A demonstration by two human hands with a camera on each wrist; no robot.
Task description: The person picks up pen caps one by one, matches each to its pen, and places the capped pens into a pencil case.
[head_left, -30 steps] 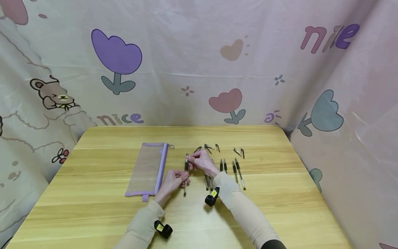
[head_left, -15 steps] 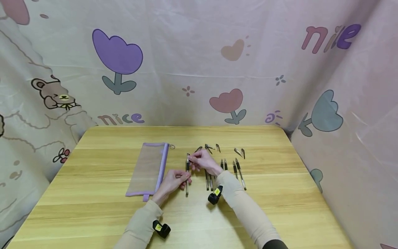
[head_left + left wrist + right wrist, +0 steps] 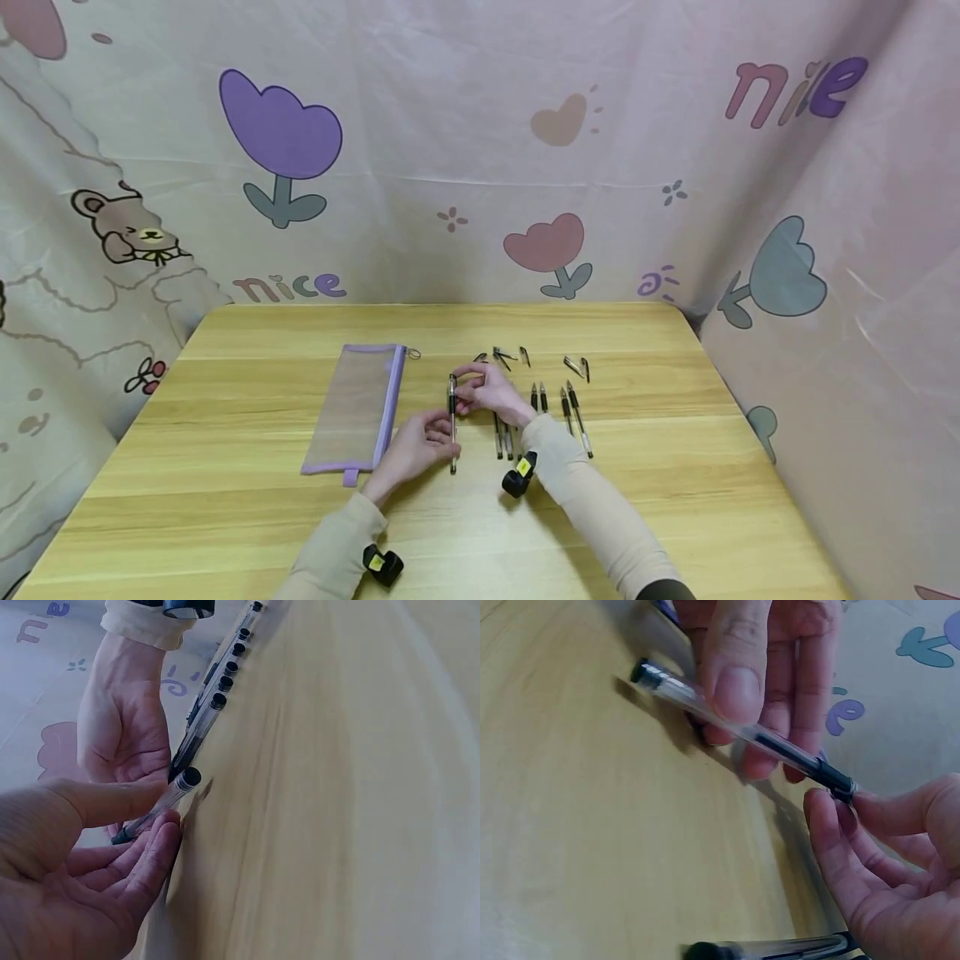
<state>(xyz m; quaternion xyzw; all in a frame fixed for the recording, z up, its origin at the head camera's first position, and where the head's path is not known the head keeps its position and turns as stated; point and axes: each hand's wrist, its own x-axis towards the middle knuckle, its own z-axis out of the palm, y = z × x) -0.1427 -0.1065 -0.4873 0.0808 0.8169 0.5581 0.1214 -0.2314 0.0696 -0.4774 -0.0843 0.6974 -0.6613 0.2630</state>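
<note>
Between both hands is a clear-barrelled gel pen (image 3: 453,432) with a black grip and dark end, its far tip pointing to the back of the table. My left hand (image 3: 416,448) pinches its barrel near the rear end, thumb on top and fingers beneath, as the left wrist view shows. At the grip end, the thumb and fingertips of my right hand (image 3: 487,395) hold the pen (image 3: 780,748). Several similar uncapped pens (image 3: 581,421) lie in a row to the right, some partly hidden behind my right hand and wrist.
A mesh zip pouch (image 3: 352,408) with purple edging lies flat left of the hands. Loose pen caps (image 3: 576,367) are scattered behind the row of pens. The wooden table (image 3: 255,400) meets a patterned cloth (image 3: 420,242) at its back edge.
My left hand has slid down the barrel towards the pen's rear end, its fingers spread more. My right index finger has lifted over the pen's far end.
</note>
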